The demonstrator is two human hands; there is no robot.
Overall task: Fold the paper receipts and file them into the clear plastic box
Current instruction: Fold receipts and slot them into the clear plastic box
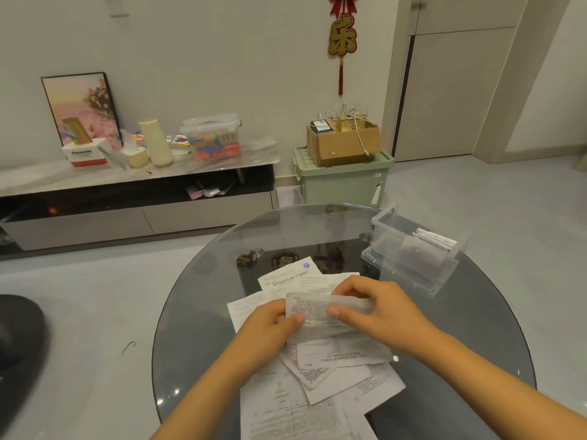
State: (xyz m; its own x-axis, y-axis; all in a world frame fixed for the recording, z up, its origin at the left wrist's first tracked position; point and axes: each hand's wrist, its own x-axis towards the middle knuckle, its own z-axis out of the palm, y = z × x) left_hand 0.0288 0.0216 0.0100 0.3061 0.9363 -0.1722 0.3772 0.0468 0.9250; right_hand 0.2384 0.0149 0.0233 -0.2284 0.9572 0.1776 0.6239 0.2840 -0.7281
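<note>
A printed paper receipt (317, 308), folded over, is held above the round glass table (476, 328). My left hand (270, 328) pinches its left edge with thumb on top. My right hand (378, 309) pinches its right part, thumb pressing the front. Several loose receipts (333, 373) lie spread flat on the glass beneath and around my hands. The clear plastic box (413, 252) stands open at the table's right rear, with a few folded papers (435, 238) upright inside its far end.
The box's clear lid (409, 279) lies under or against its near side. Beyond the table are a green storage bin (343, 182) with a cardboard carton on top and a low cabinet (136, 192) with clutter. A dark seat (19, 338) sits at the left.
</note>
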